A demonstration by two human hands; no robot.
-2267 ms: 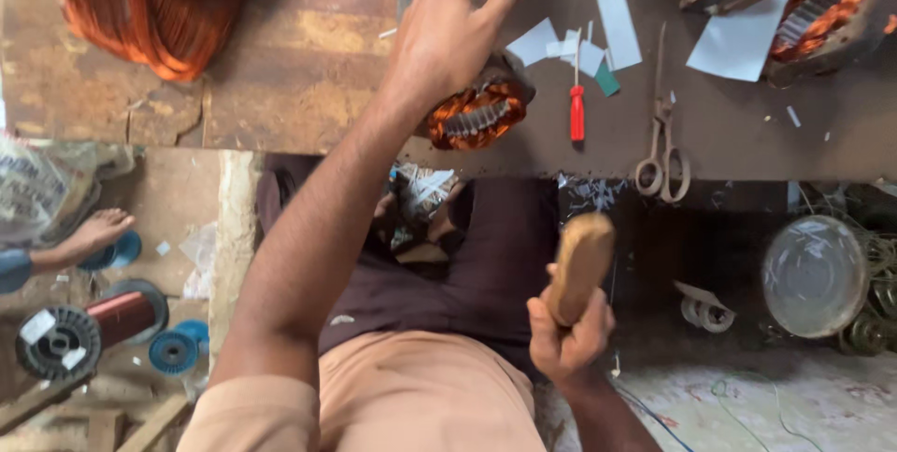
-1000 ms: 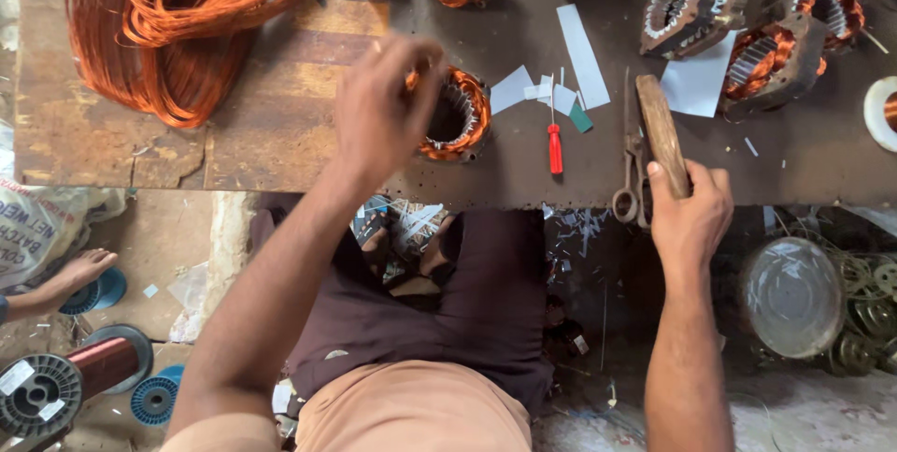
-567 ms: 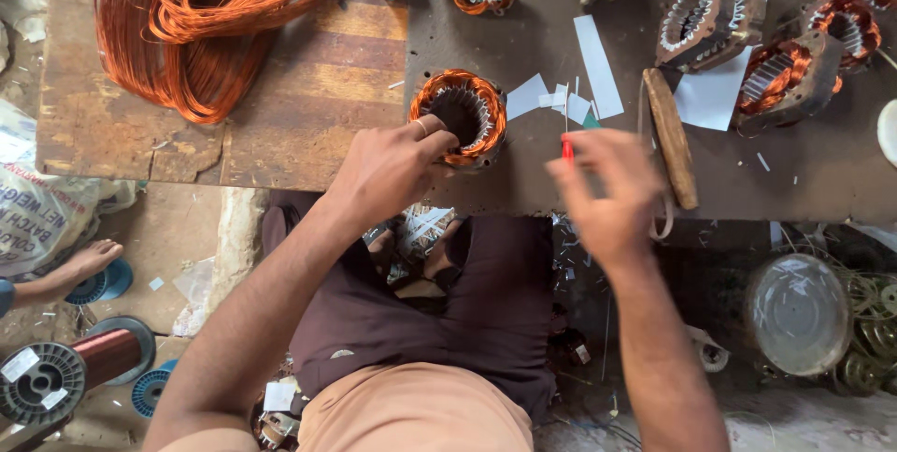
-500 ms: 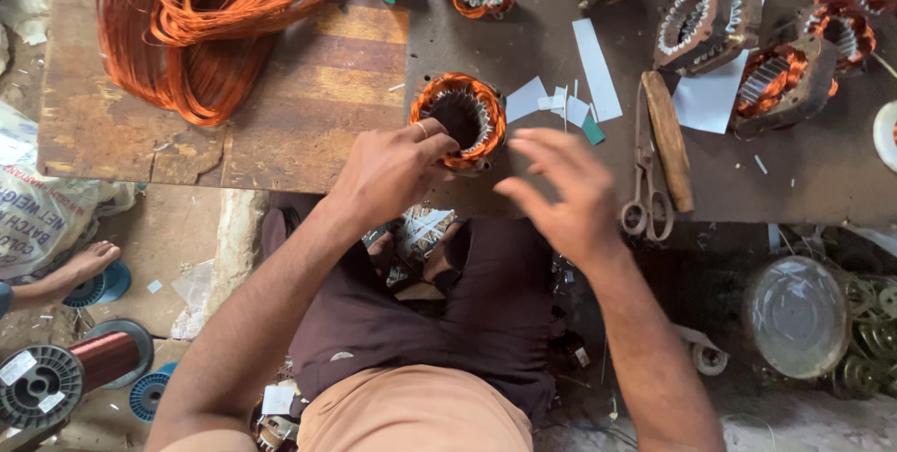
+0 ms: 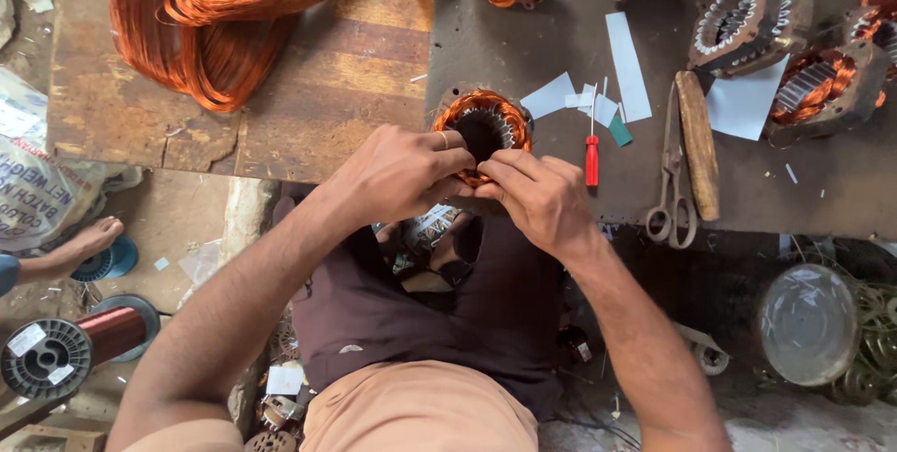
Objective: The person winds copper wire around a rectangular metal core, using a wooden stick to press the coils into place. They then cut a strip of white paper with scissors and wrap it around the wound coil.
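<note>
Copper-wound round motor stator (image 5: 483, 125) sits at the near edge of the dark workbench (image 5: 523, 32), its bore facing straight up, axis vertical. Left hand (image 5: 397, 172) curls over its near-left rim, fingers pinching the windings; right hand (image 5: 542, 195) pinches the near-right rim likewise. Just right lie a red-handled screwdriver (image 5: 591, 155), steel scissors (image 5: 668, 172) and a wooden handle (image 5: 698, 144), each lengthwise toward the far edge.

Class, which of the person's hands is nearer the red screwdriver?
Right. The right hand lies just beside the red screwdriver; the left hand is farther, across the copper-wound ring.
</note>
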